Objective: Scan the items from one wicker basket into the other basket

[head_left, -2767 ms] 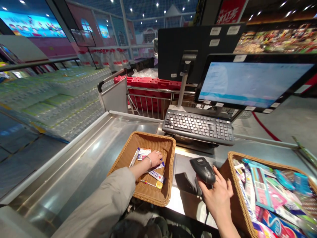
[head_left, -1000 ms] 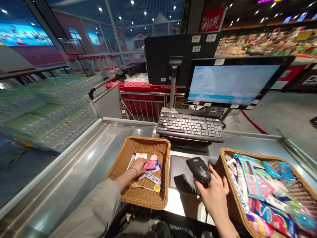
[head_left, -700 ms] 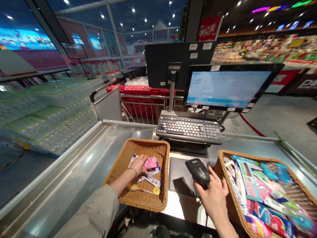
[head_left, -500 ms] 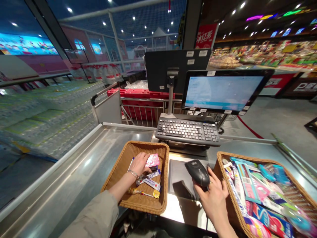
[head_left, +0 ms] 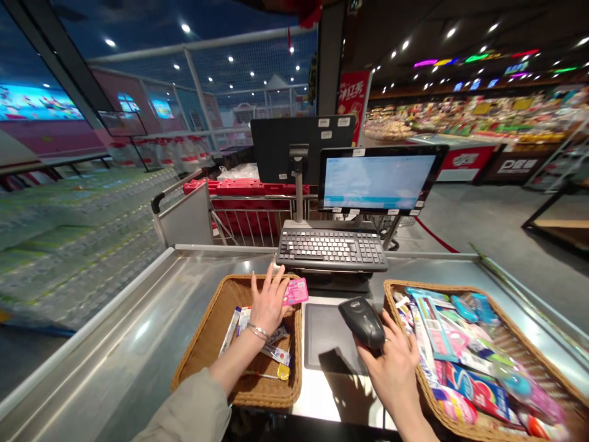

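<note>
My left hand is over the right part of a wicker basket, closed on a flat pink packet between thumb and fingers. Below it in the basket lie several white-and-blue candy sticks and a lollipop with a yellow wrapper. My right hand is wrapped round a black barcode scanner, whose head points left and up above the counter. To its right stands a second wicker basket, filled with packaged goods such as a blue-and-red toothpaste box.
Behind the baskets stand a keyboard and a lit monitor. A dark square plate is set in the metal counter between the baskets. A metal cart and stacked bottle packs are beyond.
My left hand has lifted the pink packet up and right, to the basket's far right rim. The scanner stays in my right hand. The whole view has turned slightly right.
</note>
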Demonstrator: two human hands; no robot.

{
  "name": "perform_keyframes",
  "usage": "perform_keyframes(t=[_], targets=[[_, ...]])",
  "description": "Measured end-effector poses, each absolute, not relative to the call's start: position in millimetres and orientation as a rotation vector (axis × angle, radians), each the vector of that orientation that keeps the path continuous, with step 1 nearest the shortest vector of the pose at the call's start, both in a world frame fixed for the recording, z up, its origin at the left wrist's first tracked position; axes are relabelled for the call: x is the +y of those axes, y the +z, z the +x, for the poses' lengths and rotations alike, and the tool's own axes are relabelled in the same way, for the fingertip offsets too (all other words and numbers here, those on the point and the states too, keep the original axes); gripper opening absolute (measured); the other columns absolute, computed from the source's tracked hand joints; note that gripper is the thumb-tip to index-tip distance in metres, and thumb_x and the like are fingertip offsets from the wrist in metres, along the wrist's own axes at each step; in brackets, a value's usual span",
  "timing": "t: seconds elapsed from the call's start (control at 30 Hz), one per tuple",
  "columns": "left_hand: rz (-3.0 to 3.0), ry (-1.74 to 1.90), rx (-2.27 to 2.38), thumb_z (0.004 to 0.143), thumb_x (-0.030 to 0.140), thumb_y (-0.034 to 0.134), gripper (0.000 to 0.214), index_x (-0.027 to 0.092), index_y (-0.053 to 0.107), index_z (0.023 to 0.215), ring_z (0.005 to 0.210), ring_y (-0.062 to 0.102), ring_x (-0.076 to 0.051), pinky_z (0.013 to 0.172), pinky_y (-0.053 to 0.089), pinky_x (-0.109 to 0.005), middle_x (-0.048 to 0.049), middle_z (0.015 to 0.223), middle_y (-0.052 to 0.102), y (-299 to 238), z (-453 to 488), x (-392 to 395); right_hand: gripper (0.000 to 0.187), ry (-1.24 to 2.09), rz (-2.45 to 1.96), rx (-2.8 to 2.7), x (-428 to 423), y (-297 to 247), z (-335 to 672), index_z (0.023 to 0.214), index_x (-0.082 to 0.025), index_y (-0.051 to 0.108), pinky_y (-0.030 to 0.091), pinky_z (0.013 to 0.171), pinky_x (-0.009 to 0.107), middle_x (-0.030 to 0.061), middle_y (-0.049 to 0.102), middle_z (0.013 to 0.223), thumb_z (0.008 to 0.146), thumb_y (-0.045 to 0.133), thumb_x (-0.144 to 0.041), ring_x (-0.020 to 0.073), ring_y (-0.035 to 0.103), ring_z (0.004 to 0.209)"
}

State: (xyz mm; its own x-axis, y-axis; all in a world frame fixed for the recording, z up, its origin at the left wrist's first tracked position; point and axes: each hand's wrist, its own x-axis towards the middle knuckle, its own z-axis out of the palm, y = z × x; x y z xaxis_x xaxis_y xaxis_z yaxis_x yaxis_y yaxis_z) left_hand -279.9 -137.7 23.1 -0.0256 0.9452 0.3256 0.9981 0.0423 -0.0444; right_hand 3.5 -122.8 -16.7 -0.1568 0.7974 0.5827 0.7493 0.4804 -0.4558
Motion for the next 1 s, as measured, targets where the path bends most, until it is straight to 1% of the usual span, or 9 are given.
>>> perform_keyframes(t=[0.17, 0.33, 0.5, 0.6, 0.67, 0.8, 1.0], targets=[[-2.005, -0.3, -2.022, 0.08, 0.036, 0.066, 0.065, 0.024, 0.043, 0.139, 0.144, 0.009, -0.039, 0.109, -0.007, -0.072, -0.0108, 0.156, 0.022, 24.9, -256.4, -125.4, 0.021, 0.006, -1.285, -1.917, -125.6, -13.4, 8.7, 0.083, -0.021, 0.064, 0.014, 0.11, 0.056, 0.0088, 0.069, 0.105, 0.081, 0.055, -0.039, 0.0295, 0.05, 0.123], [-2.035, -0.311, -1.955, 0.082, 0.037, 0.063, 0.063, 0.023, 0.042, 0.14, 0.145, 0.008, -0.037, 0.107, -0.009, -0.072, -0.0104, 0.156, 0.021, 24.4, -237.9, -116.8, 0.019, 0.027, -1.343, -1.884, -129.2, -12.6, 14.9, 0.081, -0.022, 0.064, 0.014, 0.109, 0.056, 0.0077, 0.069, 0.107, 0.079, 0.055, -0.038, 0.029, 0.049, 0.124], [-2.073, -0.332, -1.93, 0.081, 0.034, 0.064, 0.063, 0.025, 0.043, 0.139, 0.145, 0.007, -0.039, 0.107, -0.005, -0.074, -0.0114, 0.156, 0.022, 26.8, -220.7, -112.2, 0.016, 0.026, -1.376, -1.879, -132.6, -12.0, 20.6, 0.08, -0.023, 0.064, 0.015, 0.108, 0.057, 0.0077, 0.068, 0.108, 0.078, 0.058, -0.038, 0.0297, 0.047, 0.125], [-2.094, -0.354, -1.918, 0.08, 0.033, 0.065, 0.063, 0.024, 0.044, 0.139, 0.144, 0.008, -0.039, 0.107, -0.005, -0.074, -0.0121, 0.156, 0.023, 28.2, -211.0, -110.0, 0.015, 0.006, -1.397, -1.868, -134.4, -10.7, 23.1, 0.079, -0.023, 0.064, 0.015, 0.108, 0.057, 0.0077, 0.068, 0.108, 0.078, 0.058, -0.037, 0.0299, 0.047, 0.125], [-2.101, -0.367, -1.911, 0.081, 0.033, 0.065, 0.062, 0.024, 0.044, 0.139, 0.145, 0.008, -0.039, 0.107, -0.006, -0.075, -0.0118, 0.156, 0.021, 28.2, -205.4, -108.1, 0.016, -0.009, -1.403, -1.861, -135.5, -9.1, 24.8, 0.082, -0.023, 0.064, 0.016, 0.108, 0.057, 0.0078, 0.068, 0.109, 0.078, 0.058, -0.037, 0.03, 0.046, 0.125], [-2.113, -0.382, -1.891, 0.081, 0.034, 0.064, 0.062, 0.025, 0.043, 0.139, 0.145, 0.006, -0.037, 0.106, -0.009, -0.074, -0.01, 0.157, 0.019, 26.7, -196.4, -104.3, 0.021, -0.064, -1.392, -1.854, -137.1, -6.0, 28.4, 0.093, -0.022, 0.063, 0.017, 0.11, 0.056, 0.0086, 0.067, 0.111, 0.078, 0.059, -0.036, 0.0292, 0.048, 0.124], [-2.144, -0.409, -1.869, 0.081, 0.034, 0.064, 0.063, 0.024, 0.043, 0.139, 0.145, 0.006, -0.038, 0.106, -0.008, -0.075, -0.0107, 0.156, 0.02, 23.5, -188.8, -101.1, 0.027, -0.111, -1.393, -1.831, -138.0, -5.0, 31.9, 0.101, -0.021, 0.062, 0.017, 0.11, 0.055, 0.0106, 0.064, 0.117, 0.077, 0.057, -0.032, 0.0295, 0.048, 0.124]])
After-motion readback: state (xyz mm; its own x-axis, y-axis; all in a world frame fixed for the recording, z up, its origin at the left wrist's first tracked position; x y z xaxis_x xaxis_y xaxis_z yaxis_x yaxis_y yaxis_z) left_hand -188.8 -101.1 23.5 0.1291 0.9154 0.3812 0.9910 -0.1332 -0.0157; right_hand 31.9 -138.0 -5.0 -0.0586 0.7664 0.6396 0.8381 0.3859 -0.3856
